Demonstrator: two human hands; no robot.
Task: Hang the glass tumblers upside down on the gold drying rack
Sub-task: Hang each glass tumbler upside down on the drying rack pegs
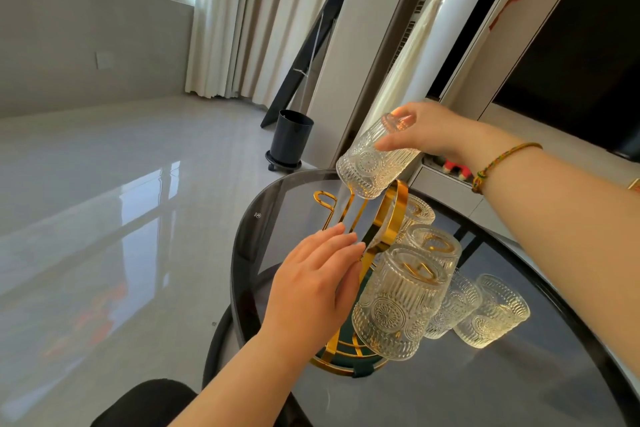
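Right hand [420, 133]: raised at the far side of the table, forearm entering from the right edge of view and extended forward. Wrist bent slightly inward, carrying a braided cord bracelet [498, 159]. Fingers curled around the base end of a tumbler [372, 163], thumb on the near side; the tumbler is tipped, mouth down and to the left.

Left hand [318, 284]: forearm enters from the lower edge, angled up and right. Palm down, fingers straight and held together, pointing toward the far right. Fingertips [349, 239] lie at the gold rack [388, 215]; contact probable but not confirmed, as the hand hides the meeting point. Nothing gripped.
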